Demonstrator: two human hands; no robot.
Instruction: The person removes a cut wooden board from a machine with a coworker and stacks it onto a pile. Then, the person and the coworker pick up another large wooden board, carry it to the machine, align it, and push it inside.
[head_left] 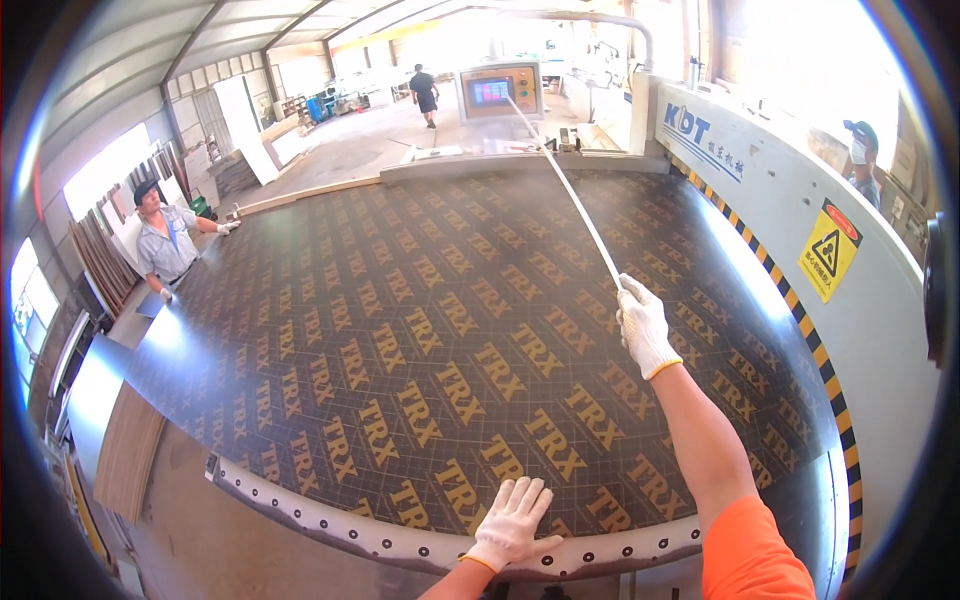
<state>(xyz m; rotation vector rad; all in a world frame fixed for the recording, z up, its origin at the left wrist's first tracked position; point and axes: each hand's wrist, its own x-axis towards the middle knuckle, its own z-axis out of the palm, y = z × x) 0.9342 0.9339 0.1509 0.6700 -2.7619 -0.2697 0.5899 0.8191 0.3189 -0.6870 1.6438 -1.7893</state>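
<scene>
A large dark panel [400, 310] with repeated yellow print lies flat across the machine table in front of me. My left hand [508, 522], in a white glove, rests on the panel's near edge with its fingers stretched out. My right hand [645, 325], also gloved, is closed around a long thin white rod [575, 195]. From that hand the rod runs up and away over the panel. Its far tip overlaps the control panel with a lit screen [492, 92], and I cannot tell whether it touches.
A machine beam [770, 170] with a striped edge and a yellow warning sign [830, 250] runs along the right. A gloved co-worker [172, 235] stands at the panel's left edge. Another person [424, 95] is farther back; one more [862, 160] is behind the beam. Stacked boards [130, 450] stand lower left.
</scene>
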